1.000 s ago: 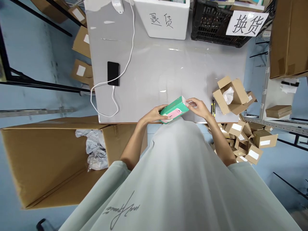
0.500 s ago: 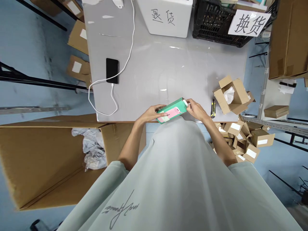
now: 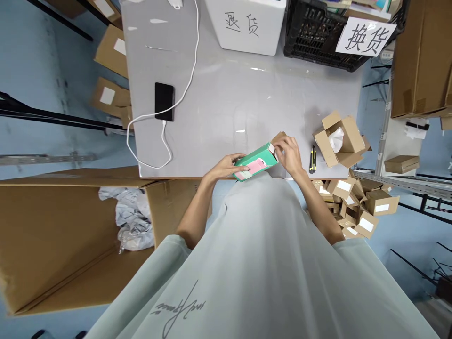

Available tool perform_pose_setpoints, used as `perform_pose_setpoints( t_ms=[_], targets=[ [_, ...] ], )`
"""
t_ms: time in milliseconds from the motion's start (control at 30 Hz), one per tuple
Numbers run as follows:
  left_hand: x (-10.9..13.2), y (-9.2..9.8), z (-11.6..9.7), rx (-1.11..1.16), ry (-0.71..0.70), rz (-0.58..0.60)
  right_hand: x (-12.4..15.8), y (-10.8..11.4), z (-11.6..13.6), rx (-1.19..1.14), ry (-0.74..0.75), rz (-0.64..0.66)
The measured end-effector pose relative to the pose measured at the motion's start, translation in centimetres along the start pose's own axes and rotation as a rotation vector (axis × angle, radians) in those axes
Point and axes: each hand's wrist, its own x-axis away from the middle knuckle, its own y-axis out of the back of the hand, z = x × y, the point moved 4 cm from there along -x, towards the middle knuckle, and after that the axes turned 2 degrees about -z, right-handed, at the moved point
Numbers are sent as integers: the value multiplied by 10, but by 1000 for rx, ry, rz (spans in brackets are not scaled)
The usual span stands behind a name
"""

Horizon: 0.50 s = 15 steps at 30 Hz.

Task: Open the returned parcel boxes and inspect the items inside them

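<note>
A grey table point(image 3: 219, 94); on its right, an open carton point(image 3: 353, 135); at the near edge, a green box point(image 3: 257, 161) held aslant — left hand point(image 3: 228, 167) clamped on one end, right hand point(image 3: 290, 154) touching the other, its grip unclear; a cutter point(image 3: 312, 160) beside the carton.

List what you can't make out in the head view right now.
Head view:
- Inside of the green printed box: hidden by its sides and the right hand.
- Its small print: too small to read.
- Left hand's fingertips underneath: hidden by that box.
- White bin's contents: cut off by the top edge.
- Bottom of the open cardboard box: hidden by white wrapping.
</note>
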Motion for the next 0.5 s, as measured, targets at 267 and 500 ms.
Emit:
perform_pose_setpoints(
  t_ms=[267, 500],
  targets=[
    [9, 4, 4, 100, 31, -27, 4, 19, 21, -178, -25, 108],
    [20, 4, 4, 105, 86, -65, 6, 17, 21, -159, -2, 219]
  ],
)
